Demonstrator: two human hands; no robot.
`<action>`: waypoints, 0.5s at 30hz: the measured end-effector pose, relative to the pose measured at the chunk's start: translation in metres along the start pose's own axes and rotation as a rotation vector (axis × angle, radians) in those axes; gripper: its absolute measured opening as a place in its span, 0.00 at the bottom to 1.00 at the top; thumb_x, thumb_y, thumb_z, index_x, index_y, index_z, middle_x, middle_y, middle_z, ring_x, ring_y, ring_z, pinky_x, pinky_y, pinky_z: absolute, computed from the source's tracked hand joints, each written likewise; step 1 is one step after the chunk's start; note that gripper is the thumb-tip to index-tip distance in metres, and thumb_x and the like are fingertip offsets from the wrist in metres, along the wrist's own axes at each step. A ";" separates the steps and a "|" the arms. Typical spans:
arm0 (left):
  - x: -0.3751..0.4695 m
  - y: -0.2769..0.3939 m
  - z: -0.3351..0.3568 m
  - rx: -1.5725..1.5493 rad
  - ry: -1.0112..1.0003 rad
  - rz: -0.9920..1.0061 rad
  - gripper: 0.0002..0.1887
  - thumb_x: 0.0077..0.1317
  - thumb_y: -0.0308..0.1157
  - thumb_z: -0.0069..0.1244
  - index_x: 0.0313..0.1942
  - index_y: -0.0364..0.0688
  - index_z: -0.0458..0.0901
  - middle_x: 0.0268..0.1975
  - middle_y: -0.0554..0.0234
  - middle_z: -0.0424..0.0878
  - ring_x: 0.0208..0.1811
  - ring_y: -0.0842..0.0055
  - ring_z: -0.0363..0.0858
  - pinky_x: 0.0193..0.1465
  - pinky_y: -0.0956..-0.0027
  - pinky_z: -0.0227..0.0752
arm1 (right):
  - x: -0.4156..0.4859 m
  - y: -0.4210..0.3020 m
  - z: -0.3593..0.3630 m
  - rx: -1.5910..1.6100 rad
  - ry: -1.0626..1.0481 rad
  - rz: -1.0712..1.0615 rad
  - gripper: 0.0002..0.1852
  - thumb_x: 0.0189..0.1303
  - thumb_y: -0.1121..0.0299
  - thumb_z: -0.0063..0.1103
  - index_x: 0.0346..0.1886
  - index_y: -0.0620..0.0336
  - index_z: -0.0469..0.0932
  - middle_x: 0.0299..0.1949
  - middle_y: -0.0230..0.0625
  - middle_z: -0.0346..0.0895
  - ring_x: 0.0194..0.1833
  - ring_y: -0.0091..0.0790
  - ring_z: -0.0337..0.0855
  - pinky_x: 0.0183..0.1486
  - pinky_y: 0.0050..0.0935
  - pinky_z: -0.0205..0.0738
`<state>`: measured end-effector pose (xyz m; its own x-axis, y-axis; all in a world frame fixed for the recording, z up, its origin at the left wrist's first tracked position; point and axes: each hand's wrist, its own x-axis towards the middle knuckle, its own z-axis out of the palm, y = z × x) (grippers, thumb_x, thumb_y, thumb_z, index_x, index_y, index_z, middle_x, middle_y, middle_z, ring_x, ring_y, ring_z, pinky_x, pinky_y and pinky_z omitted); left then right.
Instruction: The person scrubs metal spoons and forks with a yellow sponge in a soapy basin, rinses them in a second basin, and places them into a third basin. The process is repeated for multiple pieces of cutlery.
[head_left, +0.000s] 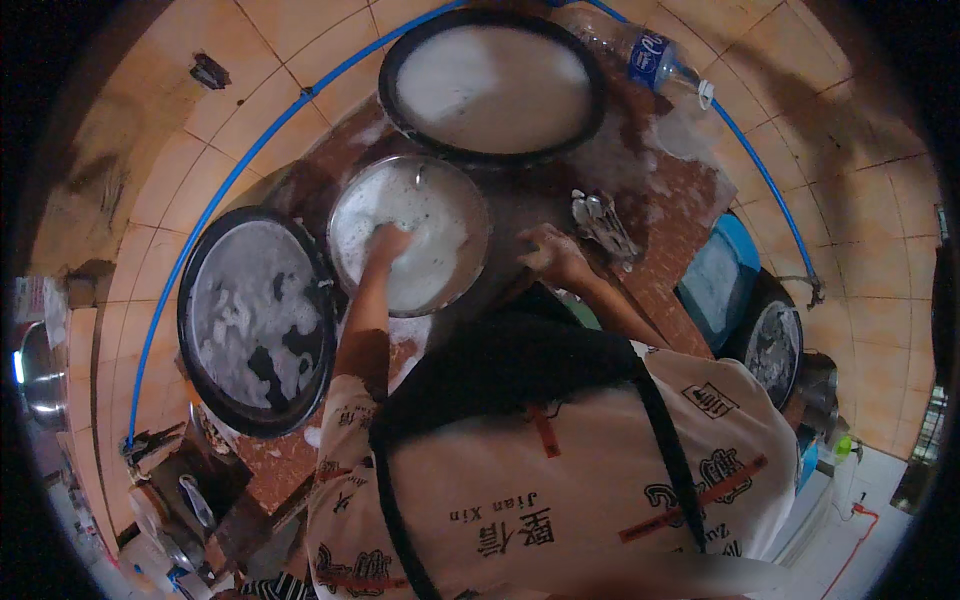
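My left hand (390, 241) dips into cloudy, foamy water in a round metal basin (484, 247). The foam and water hide its fingertips, so I cannot tell whether they grip anything. Against the far inner side of the basin, a small shiny metal piece (419, 176) pokes out of the water. To the right of the basin, my right hand (553, 253) hovers over the wet tabletop with its fingers apart and nothing visible in them. A pile of metal spoons and other cutlery (606, 229) lies just beyond it on the right.
Large black tubs of sudsy water stand at the left (330, 360) and far side (600, 105). A clear plastic bottle (651, 61) lies at the far right. Nearer on that side are a blue basin (742, 244) and another dark tub (793, 330). A blue hose (225, 169) runs along the tiled wall.
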<state>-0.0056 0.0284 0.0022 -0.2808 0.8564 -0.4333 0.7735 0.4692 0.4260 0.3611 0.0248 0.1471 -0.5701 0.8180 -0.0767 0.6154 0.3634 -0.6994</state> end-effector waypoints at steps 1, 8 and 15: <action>-0.003 0.004 0.000 0.013 0.019 -0.030 0.34 0.53 0.57 0.53 0.51 0.37 0.79 0.51 0.40 0.80 0.55 0.50 0.77 0.57 0.54 0.69 | 0.001 0.001 0.001 0.028 0.005 0.033 0.23 0.52 0.56 0.62 0.49 0.58 0.78 0.49 0.44 0.76 0.52 0.48 0.76 0.55 0.40 0.70; -0.017 0.016 -0.003 -0.023 -0.007 -0.030 0.38 0.56 0.58 0.52 0.54 0.31 0.75 0.53 0.34 0.77 0.57 0.49 0.75 0.59 0.55 0.67 | 0.002 0.013 0.013 -0.018 0.030 0.017 0.24 0.53 0.57 0.65 0.51 0.57 0.75 0.49 0.44 0.75 0.51 0.49 0.76 0.53 0.41 0.71; -0.008 0.009 0.015 -0.562 -0.060 0.184 0.38 0.55 0.52 0.58 0.57 0.29 0.72 0.57 0.46 0.75 0.59 0.60 0.71 0.62 0.60 0.63 | 0.001 0.012 0.010 -0.015 0.035 -0.042 0.24 0.50 0.60 0.66 0.51 0.56 0.76 0.47 0.45 0.75 0.49 0.48 0.78 0.51 0.40 0.73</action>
<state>0.0123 0.0229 -0.0024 -0.1253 0.9285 -0.3495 0.3824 0.3703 0.8466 0.3624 0.0260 0.1311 -0.5764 0.8169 -0.0219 0.5993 0.4043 -0.6909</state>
